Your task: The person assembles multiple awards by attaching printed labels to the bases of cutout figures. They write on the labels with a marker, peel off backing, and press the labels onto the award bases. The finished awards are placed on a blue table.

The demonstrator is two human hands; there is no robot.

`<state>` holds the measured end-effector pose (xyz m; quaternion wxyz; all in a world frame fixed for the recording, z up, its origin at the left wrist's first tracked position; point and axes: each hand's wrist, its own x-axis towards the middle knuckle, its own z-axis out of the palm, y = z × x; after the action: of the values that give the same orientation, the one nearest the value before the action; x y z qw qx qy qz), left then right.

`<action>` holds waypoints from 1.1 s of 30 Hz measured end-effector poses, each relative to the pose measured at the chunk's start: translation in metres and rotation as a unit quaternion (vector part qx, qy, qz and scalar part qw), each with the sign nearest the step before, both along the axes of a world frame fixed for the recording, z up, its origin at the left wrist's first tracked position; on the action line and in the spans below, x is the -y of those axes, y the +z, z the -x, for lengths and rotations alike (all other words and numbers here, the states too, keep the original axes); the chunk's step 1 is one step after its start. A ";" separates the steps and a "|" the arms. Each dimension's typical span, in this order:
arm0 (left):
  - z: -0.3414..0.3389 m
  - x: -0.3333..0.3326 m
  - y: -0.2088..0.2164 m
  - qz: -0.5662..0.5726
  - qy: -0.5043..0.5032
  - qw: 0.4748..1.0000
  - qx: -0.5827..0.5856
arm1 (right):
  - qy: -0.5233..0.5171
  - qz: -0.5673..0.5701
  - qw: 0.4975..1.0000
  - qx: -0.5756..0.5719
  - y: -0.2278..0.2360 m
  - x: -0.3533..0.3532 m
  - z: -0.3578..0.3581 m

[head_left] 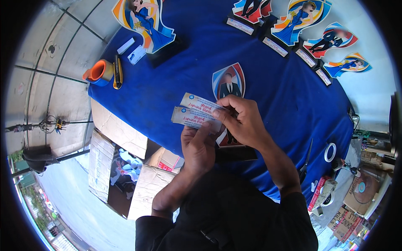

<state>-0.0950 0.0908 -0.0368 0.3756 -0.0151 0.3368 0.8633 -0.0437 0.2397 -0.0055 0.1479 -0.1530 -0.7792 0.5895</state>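
Note:
In my left hand (199, 147) is a small stack of white printed label strips (194, 117), the thumb pressed on top. The fingers of my right hand (240, 117) pinch the right end of the upper strip (197, 102), which sticks out beyond the others. Under my hands stands a cutout plaque (228, 81) with a suited figure, partly hidden by my fingers and the strips. Its black base (236, 154) shows by my left wrist, and I see no label on the visible part.
Finished-looking plaques (297, 21) with labelled bases line the far right; another plaque (146, 25) is far left. On the blue cloth (138, 96) are tape rolls (100, 72), a cutter (118, 73), scissors (305, 165) and a white ring (330, 152). A cardboard box (100, 167) gapes at left.

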 end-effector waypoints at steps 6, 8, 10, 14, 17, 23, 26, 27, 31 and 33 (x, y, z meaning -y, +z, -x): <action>-0.005 -0.006 0.003 0.018 0.041 0.999 0.001 | 0.004 0.028 0.999 0.039 0.006 0.002 -0.006; -0.006 -0.007 0.004 0.024 0.044 0.999 -0.001 | 0.002 0.040 0.998 0.048 0.005 0.002 -0.006; -0.005 -0.007 0.003 0.037 0.050 0.998 0.000 | -0.004 0.056 0.997 0.051 0.004 0.002 -0.005; -0.003 -0.007 0.001 0.017 0.042 0.999 -0.005 | -0.026 0.030 0.999 0.031 0.002 0.002 -0.001; -0.004 -0.005 0.001 -0.008 0.026 1.000 -0.002 | -0.022 0.019 0.999 0.035 0.003 -0.002 0.003; 0.012 0.001 0.009 -0.013 -0.035 0.999 0.039 | -0.019 0.025 0.999 0.038 0.005 -0.003 0.004; 0.041 0.012 0.013 0.005 -0.135 0.989 0.053 | -0.012 0.045 0.999 0.007 0.001 0.005 0.001; 0.049 0.015 0.015 0.031 -0.166 0.986 0.010 | -0.019 0.090 0.996 -0.006 -0.001 0.008 0.000; 0.047 0.016 0.020 0.054 -0.140 0.987 -0.049 | -0.026 0.119 0.992 -0.018 0.000 0.010 0.002; 0.032 0.012 0.020 0.025 -0.092 0.995 -0.034 | -0.032 0.048 0.998 -0.016 0.003 0.006 0.006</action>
<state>-0.1273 0.0792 -0.0168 0.4411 0.0361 0.3712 0.8163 -0.0494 0.2336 -0.0023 0.1715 -0.1756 -0.7423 0.6235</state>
